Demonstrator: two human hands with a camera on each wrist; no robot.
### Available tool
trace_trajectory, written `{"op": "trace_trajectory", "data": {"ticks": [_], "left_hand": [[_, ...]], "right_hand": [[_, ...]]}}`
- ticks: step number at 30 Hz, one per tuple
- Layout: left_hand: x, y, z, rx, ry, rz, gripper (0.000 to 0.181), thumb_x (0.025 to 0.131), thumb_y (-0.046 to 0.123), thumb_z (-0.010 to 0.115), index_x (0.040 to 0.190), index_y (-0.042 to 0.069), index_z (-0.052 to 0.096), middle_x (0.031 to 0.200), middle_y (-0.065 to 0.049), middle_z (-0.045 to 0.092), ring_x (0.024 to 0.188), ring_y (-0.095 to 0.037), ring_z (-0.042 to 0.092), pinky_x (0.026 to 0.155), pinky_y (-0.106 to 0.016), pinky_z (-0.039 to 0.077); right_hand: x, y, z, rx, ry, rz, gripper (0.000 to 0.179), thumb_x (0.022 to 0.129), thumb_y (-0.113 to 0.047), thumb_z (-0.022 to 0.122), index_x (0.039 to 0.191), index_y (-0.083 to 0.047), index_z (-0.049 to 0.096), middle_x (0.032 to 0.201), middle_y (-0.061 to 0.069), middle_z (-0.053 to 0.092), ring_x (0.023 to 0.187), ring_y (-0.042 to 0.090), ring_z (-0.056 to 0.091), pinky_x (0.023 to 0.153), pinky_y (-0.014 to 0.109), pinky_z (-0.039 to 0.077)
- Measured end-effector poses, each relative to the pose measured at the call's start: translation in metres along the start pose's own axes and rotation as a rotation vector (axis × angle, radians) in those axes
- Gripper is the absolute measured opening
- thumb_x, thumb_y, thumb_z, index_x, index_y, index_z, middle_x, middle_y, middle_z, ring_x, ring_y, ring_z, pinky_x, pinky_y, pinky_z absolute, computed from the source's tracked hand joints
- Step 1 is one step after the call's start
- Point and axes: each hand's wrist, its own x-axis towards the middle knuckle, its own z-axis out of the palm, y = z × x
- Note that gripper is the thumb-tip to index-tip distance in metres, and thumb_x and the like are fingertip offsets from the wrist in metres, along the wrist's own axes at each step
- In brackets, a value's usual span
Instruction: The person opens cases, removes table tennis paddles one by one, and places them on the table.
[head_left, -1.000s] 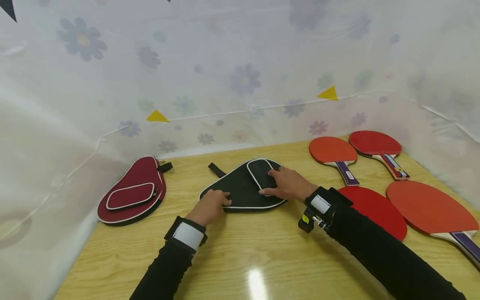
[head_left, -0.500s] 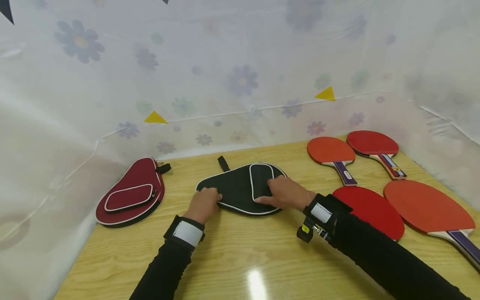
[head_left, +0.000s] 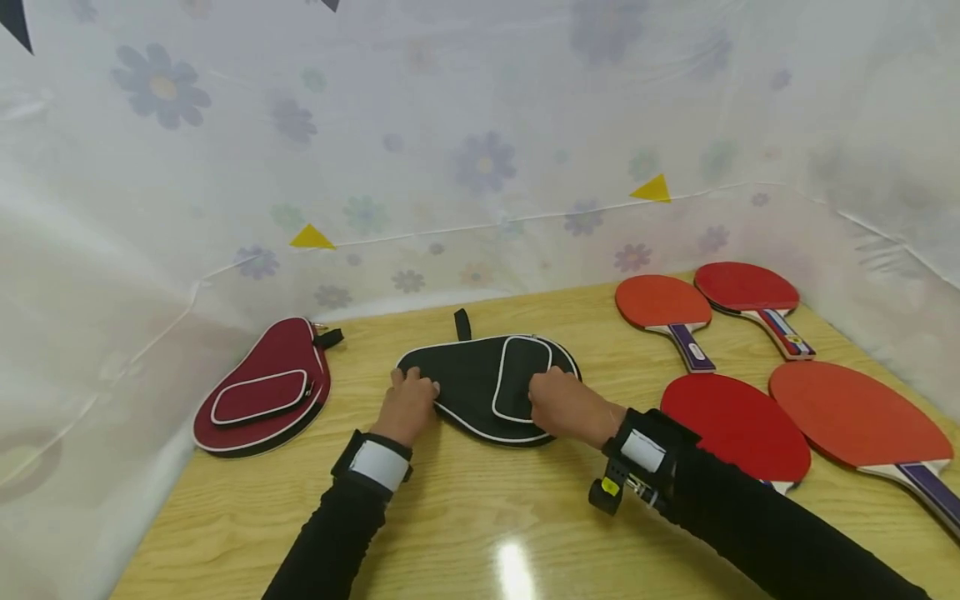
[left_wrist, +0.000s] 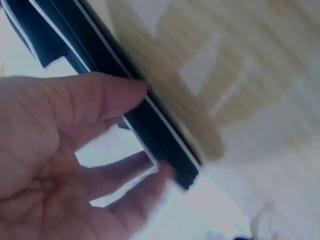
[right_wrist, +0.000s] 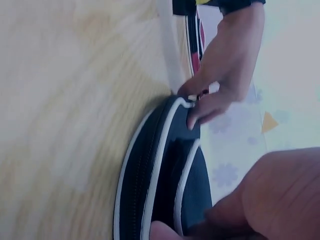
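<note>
A black table tennis bat case point(head_left: 461, 375) with white piping lies flat on the table, its narrow end to the left. Its raised pocket point(head_left: 517, 379) faces up. My left hand point(head_left: 405, 406) holds the narrow end; in the left wrist view the thumb point(left_wrist: 115, 95) lies along the case's side edge point(left_wrist: 165, 130), with fingers across the other side. On the wide end, my right hand point(head_left: 573, 407) grips the case at the pocket, fingers curled and their tips mostly hidden. In the right wrist view, the zipped side point(right_wrist: 137, 175) of the case shows.
A dark red bat case point(head_left: 262, 392) lies at the left. Several table tennis bats lie at the right, including an orange one point(head_left: 660, 300) and a red one point(head_left: 738, 429) beside my right forearm. A floral sheet point(head_left: 480, 167) encloses the table's point(head_left: 450, 533) back and sides.
The black case has turned clockwise, its narrow end shifting away and its wide end nearer. Its strap has swung upright. My right hand has moved nearer and its fingers have curled in.
</note>
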Motion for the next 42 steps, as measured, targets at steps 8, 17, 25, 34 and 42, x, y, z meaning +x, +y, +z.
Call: {"op": "trace_trajectory", "data": {"ticks": [8, 17, 25, 34, 42], "left_hand": [[-0.002, 0.019, 0.009, -0.059, 0.051, 0.065, 0.025, 0.093, 0.006, 0.066, 0.071, -0.007, 0.067, 0.079, -0.019, 0.067, 0.096, -0.037, 0.062, 0.091, -0.061, 0.044], [0.002, 0.042, 0.007, -0.103, -0.114, -0.095, 0.048, 0.097, 0.027, 0.068, 0.111, -0.019, 0.067, 0.121, -0.035, 0.064, 0.126, -0.048, 0.054, 0.105, -0.067, 0.037], [0.001, 0.043, 0.005, -0.095, -0.115, -0.107, 0.055, 0.098, 0.029, 0.068, 0.119, -0.022, 0.062, 0.129, -0.041, 0.056, 0.125, -0.054, 0.053, 0.107, -0.063, 0.037], [0.005, 0.041, 0.008, -0.057, -0.097, -0.105, 0.057, 0.098, 0.033, 0.067, 0.119, -0.019, 0.064, 0.13, -0.038, 0.057, 0.127, -0.05, 0.053, 0.107, -0.062, 0.038], [0.007, 0.032, 0.011, -0.162, -0.164, -0.139, 0.059, 0.099, 0.032, 0.066, 0.126, -0.02, 0.058, 0.139, -0.04, 0.048, 0.127, -0.061, 0.045, 0.11, -0.06, 0.035]], "right_hand": [[-0.006, -0.015, 0.007, 0.067, -0.037, 0.108, 0.022, 0.088, 0.005, 0.058, 0.068, -0.005, 0.054, 0.06, 0.001, 0.044, 0.049, 0.014, 0.044, 0.046, 0.025, 0.032], [0.003, -0.002, -0.007, 0.015, -0.066, 0.012, 0.007, 0.087, 0.007, 0.06, 0.089, 0.001, 0.061, 0.076, 0.008, 0.054, 0.063, 0.019, 0.052, 0.055, 0.029, 0.043], [0.029, 0.022, -0.016, -0.167, -0.139, -0.164, 0.076, 0.087, 0.01, 0.064, 0.154, -0.018, 0.042, 0.156, 0.028, 0.027, 0.133, 0.052, 0.04, 0.089, 0.059, 0.046], [0.04, 0.022, -0.015, -0.213, -0.231, -0.118, 0.074, 0.086, 0.003, 0.062, 0.152, -0.025, 0.045, 0.164, 0.022, 0.016, 0.144, 0.053, 0.025, 0.092, 0.061, 0.044], [0.037, 0.02, -0.008, -0.221, -0.23, -0.106, 0.071, 0.086, -0.002, 0.065, 0.151, -0.025, 0.046, 0.163, 0.022, 0.017, 0.141, 0.054, 0.028, 0.089, 0.061, 0.046]]}}
